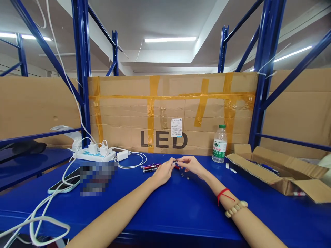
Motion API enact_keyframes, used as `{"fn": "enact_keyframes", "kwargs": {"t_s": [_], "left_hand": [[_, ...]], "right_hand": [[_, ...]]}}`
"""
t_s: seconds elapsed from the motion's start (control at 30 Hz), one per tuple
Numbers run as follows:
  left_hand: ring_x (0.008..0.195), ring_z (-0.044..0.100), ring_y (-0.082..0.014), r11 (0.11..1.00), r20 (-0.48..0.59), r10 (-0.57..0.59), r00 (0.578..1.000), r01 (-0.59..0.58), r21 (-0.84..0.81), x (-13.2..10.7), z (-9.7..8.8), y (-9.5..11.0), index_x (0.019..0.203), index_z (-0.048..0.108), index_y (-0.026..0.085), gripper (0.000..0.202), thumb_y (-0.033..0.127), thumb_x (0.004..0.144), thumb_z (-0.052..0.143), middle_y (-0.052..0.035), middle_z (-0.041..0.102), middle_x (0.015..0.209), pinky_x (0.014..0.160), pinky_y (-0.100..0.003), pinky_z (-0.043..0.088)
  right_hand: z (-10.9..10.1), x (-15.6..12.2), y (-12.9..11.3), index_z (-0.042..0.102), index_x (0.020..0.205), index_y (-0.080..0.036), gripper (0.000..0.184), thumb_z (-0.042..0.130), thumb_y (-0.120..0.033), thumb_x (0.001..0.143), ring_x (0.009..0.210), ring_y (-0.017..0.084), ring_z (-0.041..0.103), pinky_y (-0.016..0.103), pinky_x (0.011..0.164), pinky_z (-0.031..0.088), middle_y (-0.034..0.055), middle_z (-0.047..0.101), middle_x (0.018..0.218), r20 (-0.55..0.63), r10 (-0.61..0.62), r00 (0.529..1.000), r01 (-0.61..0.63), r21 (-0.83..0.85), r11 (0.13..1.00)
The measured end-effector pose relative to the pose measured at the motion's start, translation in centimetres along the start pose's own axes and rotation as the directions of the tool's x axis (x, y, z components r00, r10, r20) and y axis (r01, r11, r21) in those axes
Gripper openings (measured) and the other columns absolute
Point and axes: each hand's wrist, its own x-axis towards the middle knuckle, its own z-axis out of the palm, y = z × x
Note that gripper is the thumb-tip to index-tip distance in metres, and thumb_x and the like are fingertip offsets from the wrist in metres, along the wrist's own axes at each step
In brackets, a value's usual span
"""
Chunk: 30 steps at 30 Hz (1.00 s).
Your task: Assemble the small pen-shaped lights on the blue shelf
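Note:
My left hand (164, 171) is closed, thumb and fingers pinched together over the blue table. Its fingertips meet those of my right hand (191, 165) around a small dark, shiny piece (175, 162), too small to make out. The fingers of my right hand are closed in a pinch too. Beside and partly behind my left hand lie several slim pen-like sticks (150, 167), purple, black and red. A red end (177, 167) shows between the two hands. Just below the fingertips, a small round metal piece (182, 175) and a similar metal piece (188, 178) lie on the tabletop.
An open cardboard box (274, 175) with pens inside stands at right, near a green-capped water bottle (219, 146). At left are a white power strip (95, 155), white cables (49, 198) and a phone (66, 181). A big LED carton (124, 117) closes off the back.

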Motion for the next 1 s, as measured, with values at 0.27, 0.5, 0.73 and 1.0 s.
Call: {"fn": "enact_keyframes", "kwargs": {"t_s": [0.27,0.5,0.73,1.0], "left_hand": [[0.104,0.054,-0.0174,0.996,-0.034,-0.022,0.999,0.025,0.088,-0.02,-0.05,-0.13,0.114,0.043,0.024,0.03,0.03,0.092,0.024,-0.0039,0.059,0.109,0.084,-0.031,0.044],[0.096,0.057,-0.0172,0.998,-0.02,-0.013,1.0,0.014,0.058,0.0,-0.12,-0.26,0.103,0.046,0.022,0.024,0.031,0.091,0.028,-0.0043,0.061,0.101,0.08,-0.029,0.044],[0.088,0.059,-0.0174,0.997,-0.034,0.026,0.999,-0.023,0.076,-0.5,-0.32,0.21,0.096,0.045,0.022,0.019,0.03,0.09,0.029,-0.0034,0.062,0.093,0.074,-0.028,0.045],[0.087,0.058,-0.017,0.986,-0.06,0.043,0.997,-0.032,0.166,-0.56,-0.3,0.12,0.095,0.045,0.021,0.018,0.03,0.09,0.03,-0.0035,0.061,0.092,0.074,-0.027,0.044]], "right_hand": [[-0.1,0.24,0.05,0.07,0.078,-0.013,0.045,0.076,-0.045,0.046,0.053,0.008,0.05,0.018,0.041,0.038,0.0025,0.062,0.064,-0.015,-0.03,0.999,0.03,-0.005,1.0],[-0.62,0.37,0.69,0.071,0.079,-0.014,0.044,0.075,-0.044,0.048,0.056,0.01,0.051,0.019,0.043,0.038,0.0026,0.063,0.064,0.01,-0.013,1.0,0.013,-0.034,0.999],[-0.09,-0.11,0.21,0.068,0.071,-0.012,0.045,0.075,-0.048,0.044,0.054,0.01,0.05,0.02,0.043,0.037,0.003,0.062,0.06,0.037,-0.074,0.997,0.075,-0.027,0.997],[-0.01,-0.21,0.11,0.066,0.065,-0.011,0.043,0.071,-0.052,0.051,0.047,0.008,0.046,0.02,0.042,0.037,0.0006,0.056,0.052,0.084,-0.136,0.987,0.145,-0.115,0.983]]}}
